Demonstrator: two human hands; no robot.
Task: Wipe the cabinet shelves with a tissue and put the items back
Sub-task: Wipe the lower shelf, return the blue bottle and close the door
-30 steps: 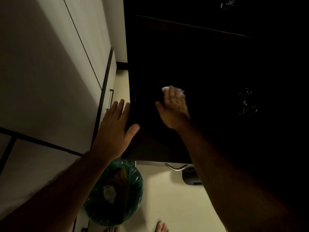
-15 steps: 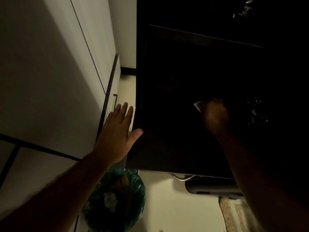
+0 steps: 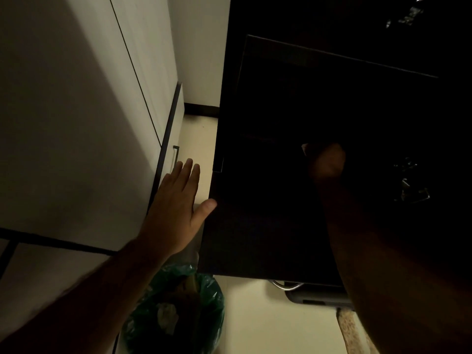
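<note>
A dim kitchen corner, pale cabinet fronts to the left and cream floor below, frames a dark cabinet (image 3: 268,226) whose flat, matte shelf (image 3: 281,103) lies almost lost in shadow. The tissue (image 3: 304,148) shows only as a small pale corner at the tip of my right hand (image 3: 327,160), deep on the shelf and well in from its left edge. My right hand lies over it, knuckles up; in this light I cannot tell whether my fingers are curled round the paper or pressing it flat, though the reach suggests I am mid-wipe across the board. My left hand (image 3: 176,208) is spread, fingers straight and close together, the thumb splayed out and touching the cabinet's left edge, the palm beside its outer face; I judge it is there to steady me while the other arm stretches in. It holds nothing. To the right of my right hand, a few glinting, hard-edged items (image 3: 411,182) sit in the dark, too murky to name; more glints show at the top right. They seem to be waiting to go back, so the wiping step looks unfinished. Below my left forearm stands a bin (image 3: 204,310) lined with a crinkled green bag, a wad of pale paper inside. A curved metal handle (image 3: 287,286) gleams under the cabinet's near edge.
</note>
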